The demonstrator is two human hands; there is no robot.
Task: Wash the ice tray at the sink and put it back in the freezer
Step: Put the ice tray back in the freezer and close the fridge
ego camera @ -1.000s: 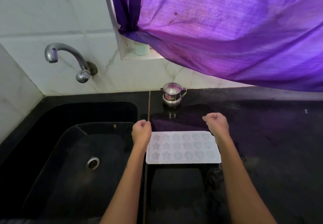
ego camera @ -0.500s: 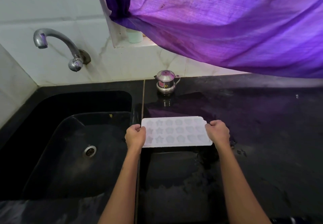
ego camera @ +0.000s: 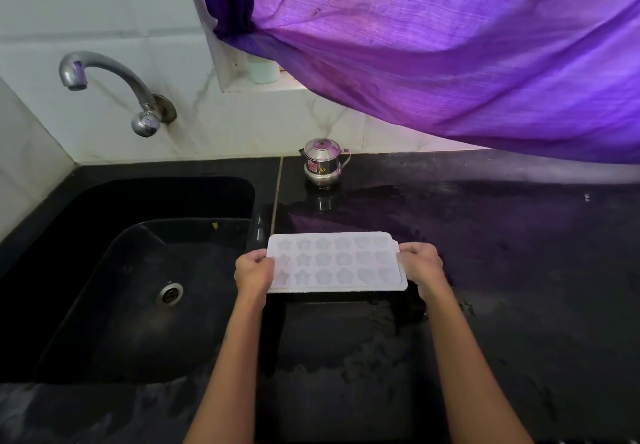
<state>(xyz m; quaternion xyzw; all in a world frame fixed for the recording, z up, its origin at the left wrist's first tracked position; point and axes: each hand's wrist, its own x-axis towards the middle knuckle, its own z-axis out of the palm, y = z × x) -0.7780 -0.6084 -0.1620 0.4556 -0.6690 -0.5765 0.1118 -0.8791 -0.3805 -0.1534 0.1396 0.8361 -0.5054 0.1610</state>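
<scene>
Both hands held the white ice tray [ego camera: 334,261] by its short ends, just above the black tabletop [ego camera: 519,270], right beside the sink [ego camera: 104,270]. The left hand [ego camera: 254,272] and right hand [ego camera: 423,263] had fingers curled around its edges. Its star and flower cups looked empty
</scene>
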